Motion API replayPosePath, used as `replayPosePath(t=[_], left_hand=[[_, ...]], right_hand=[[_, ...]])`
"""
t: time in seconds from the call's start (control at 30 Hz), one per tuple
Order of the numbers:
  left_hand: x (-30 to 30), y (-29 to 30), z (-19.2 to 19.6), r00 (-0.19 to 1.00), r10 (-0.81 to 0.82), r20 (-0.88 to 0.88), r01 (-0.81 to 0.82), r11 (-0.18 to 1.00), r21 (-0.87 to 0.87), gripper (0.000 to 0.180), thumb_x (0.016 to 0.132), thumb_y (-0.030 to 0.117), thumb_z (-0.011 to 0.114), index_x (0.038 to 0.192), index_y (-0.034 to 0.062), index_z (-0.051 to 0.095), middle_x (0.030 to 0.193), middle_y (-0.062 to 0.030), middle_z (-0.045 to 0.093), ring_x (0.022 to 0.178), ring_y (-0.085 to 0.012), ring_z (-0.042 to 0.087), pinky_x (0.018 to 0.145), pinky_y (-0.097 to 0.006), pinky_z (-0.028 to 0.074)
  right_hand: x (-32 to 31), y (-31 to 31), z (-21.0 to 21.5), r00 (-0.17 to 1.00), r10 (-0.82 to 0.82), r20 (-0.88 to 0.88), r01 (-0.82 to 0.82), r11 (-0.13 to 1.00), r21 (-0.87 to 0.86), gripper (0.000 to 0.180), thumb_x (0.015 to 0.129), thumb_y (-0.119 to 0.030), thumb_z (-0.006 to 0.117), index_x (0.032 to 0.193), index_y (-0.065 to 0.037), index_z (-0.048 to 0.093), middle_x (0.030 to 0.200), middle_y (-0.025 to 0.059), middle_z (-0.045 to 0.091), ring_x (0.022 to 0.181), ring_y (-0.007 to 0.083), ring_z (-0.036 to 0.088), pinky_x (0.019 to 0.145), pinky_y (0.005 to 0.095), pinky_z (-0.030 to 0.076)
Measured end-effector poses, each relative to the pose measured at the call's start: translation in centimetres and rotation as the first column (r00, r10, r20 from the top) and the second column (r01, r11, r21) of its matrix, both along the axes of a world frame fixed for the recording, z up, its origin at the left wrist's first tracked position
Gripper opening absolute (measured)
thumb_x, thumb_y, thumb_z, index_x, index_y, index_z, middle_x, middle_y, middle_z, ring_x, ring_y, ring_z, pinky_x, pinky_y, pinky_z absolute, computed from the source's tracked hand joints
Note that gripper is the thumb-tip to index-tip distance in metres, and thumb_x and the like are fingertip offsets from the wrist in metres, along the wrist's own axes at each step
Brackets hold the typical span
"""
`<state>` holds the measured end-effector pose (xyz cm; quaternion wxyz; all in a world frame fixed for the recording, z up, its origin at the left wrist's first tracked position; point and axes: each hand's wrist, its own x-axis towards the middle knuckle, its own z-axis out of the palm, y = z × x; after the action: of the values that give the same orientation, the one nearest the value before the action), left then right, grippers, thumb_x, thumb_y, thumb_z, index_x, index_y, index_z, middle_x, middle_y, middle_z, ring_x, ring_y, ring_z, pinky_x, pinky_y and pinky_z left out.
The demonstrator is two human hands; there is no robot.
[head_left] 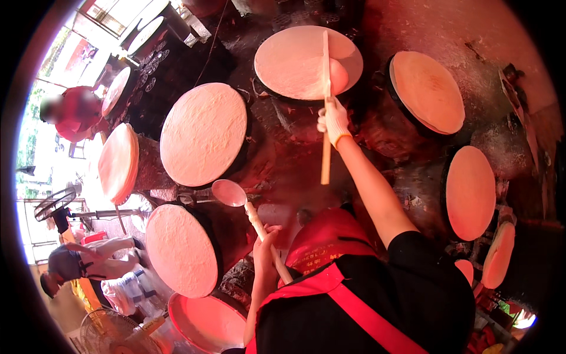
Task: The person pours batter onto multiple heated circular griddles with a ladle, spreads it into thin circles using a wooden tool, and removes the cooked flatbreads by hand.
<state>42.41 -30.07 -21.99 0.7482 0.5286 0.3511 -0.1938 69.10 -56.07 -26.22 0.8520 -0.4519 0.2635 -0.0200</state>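
Note:
My right hand [336,120], in a white glove, grips a long flat wooden stick [326,56]. The stick's far part lies across a round griddle [274,88] at the far middle, coated with a pale layer [289,62]. Right against the stick, on its right side, rests a rounded pale lump [338,76], perhaps dough or batter. Nearer to me, my bare left hand [266,251] is wrapped round the long handle of a ladle [229,193]. Its round bowl points away from me, between the griddles on the left. What the bowl holds is hard to make out.
Round pale sheets cover griddles at left [204,134], near left [181,251], far right [428,92] and right [470,193]. At lower left stands a wide basin [209,321] of pale liquid. Beyond are a fan [56,203], a red-clad person [76,112] and a bending person [88,259].

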Motion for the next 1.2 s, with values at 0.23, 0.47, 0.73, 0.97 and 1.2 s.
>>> replayPosePath(t=[0.23,0.47,0.73,0.97,1.2], left_hand=[[3.8,-5.7,1.9,0.996,-0.075,0.051,0.073,0.997,0.026,0.021,0.086,0.015,0.058,0.101,0.0023,0.067,0.123,-0.0076,0.055,0.133,-0.0169,0.031,0.108,-0.03,0.019],[7.4,-12.7,3.2,0.983,-0.134,0.125,0.13,0.991,0.045,0.02,0.089,0.012,0.055,0.103,0.0012,0.065,0.104,-0.0031,0.061,0.118,-0.0138,0.044,0.101,-0.028,0.032],[10.0,-19.8,5.1,1.0,-0.011,0.01,0.011,0.999,0.051,0.017,0.089,0.016,0.061,0.103,0.0054,0.062,0.075,0.0042,0.051,0.067,-0.0048,0.048,0.059,-0.02,0.039],[10.9,-22.1,4.2,0.991,-0.107,0.076,0.111,0.993,-0.05,0.023,0.094,0.025,0.057,0.106,0.0054,0.058,0.073,0.0023,0.049,0.053,-0.0041,0.041,0.045,-0.019,0.033],[12.6,-21.6,6.3,0.991,-0.042,0.13,0.052,0.996,-0.074,0.024,0.097,0.024,0.053,0.11,0.004,0.052,0.068,0.0017,0.045,0.05,-0.0039,0.036,0.042,-0.019,0.029]], right_hand=[[-4.1,-3.5,-2.3,0.871,0.491,-0.022,-0.491,0.871,0.007,0.039,0.098,-0.036,0.049,0.136,-0.028,0.045,0.065,0.0002,0.047,0.036,0.0066,0.032,0.033,0.0239,0.028],[-0.9,-12.9,-0.7,0.944,0.329,-0.002,-0.327,0.938,0.116,0.033,0.098,-0.032,0.046,0.131,-0.028,0.047,0.066,-0.0006,0.046,0.037,0.0058,0.029,0.034,0.0219,0.025],[-0.1,-23.6,-1.7,0.698,0.71,-0.093,-0.716,0.694,-0.078,0.042,0.097,-0.039,0.047,0.138,-0.029,0.044,0.063,-0.0019,0.046,0.037,0.0041,0.03,0.033,0.0198,0.024],[6.6,-21.6,1.0,0.811,0.574,-0.115,-0.585,0.8,-0.133,0.039,0.098,-0.033,0.048,0.137,-0.027,0.046,0.066,-0.0007,0.046,0.04,0.0051,0.032,0.036,0.0217,0.026],[2.5,-21.4,0.5,0.979,0.203,-0.011,-0.203,0.978,-0.047,0.038,0.094,-0.031,0.055,0.132,-0.028,0.053,0.057,-0.004,0.04,0.034,0.0044,0.03,0.03,0.0231,0.024]])
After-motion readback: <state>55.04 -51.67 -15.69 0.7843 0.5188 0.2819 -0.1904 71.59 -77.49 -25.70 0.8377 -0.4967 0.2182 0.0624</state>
